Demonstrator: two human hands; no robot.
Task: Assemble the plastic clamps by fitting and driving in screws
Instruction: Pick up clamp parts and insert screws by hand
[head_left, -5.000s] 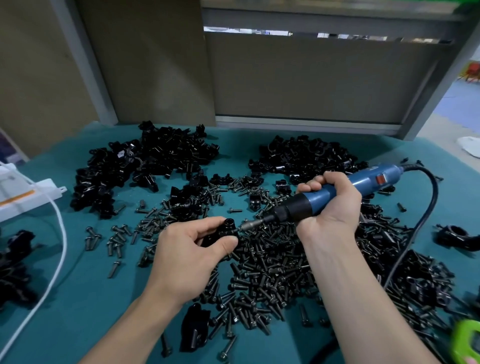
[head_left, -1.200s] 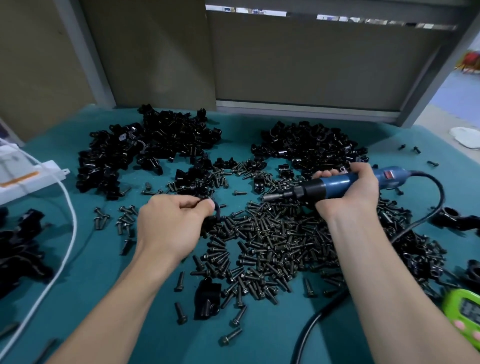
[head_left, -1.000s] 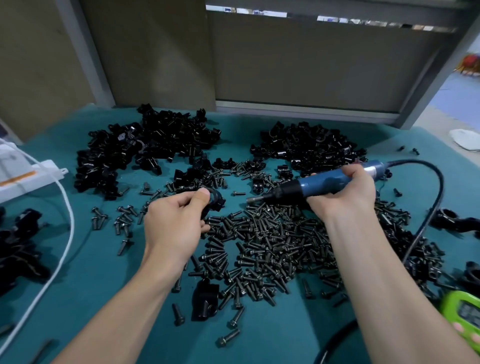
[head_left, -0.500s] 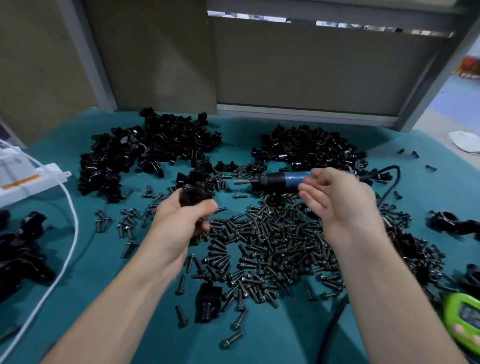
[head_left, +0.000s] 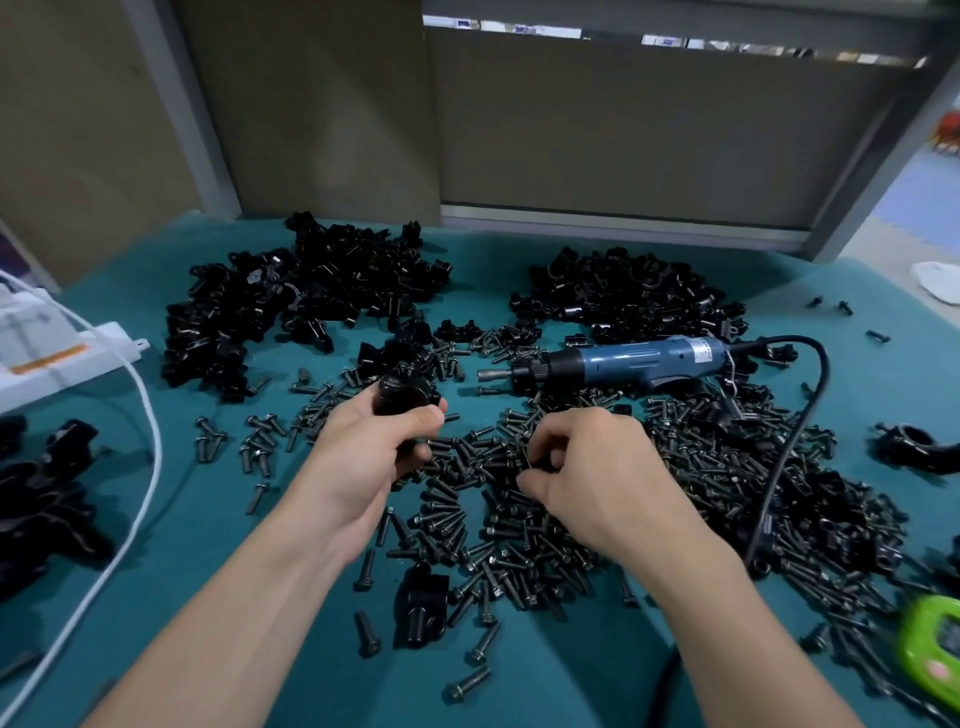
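Note:
My left hand (head_left: 374, 457) grips a black plastic clamp (head_left: 402, 399) just above the teal table (head_left: 130, 312). My right hand (head_left: 587, 467) has its fingers curled down into the big pile of black screws (head_left: 519, 499) and pinches at a screw there. The blue electric screwdriver (head_left: 623, 364) lies on the table beyond my hands, bit pointing left, with no hand on it. Two heaps of black clamp parts lie at the back, one on the left (head_left: 301, 301) and one on the right (head_left: 634, 296).
A single clamp (head_left: 421, 603) lies near the front among loose screws. The screwdriver's black cord (head_left: 789, 441) curves down the right side. A white cable (head_left: 140, 467) and white box (head_left: 57, 353) sit on the left, more clamps (head_left: 41, 499) at the far left, a green device (head_left: 930, 660) at lower right.
My right hand has put the screwdriver down on the table and dropped into the screw pile. My left hand still holds the clamp, a little further forward.

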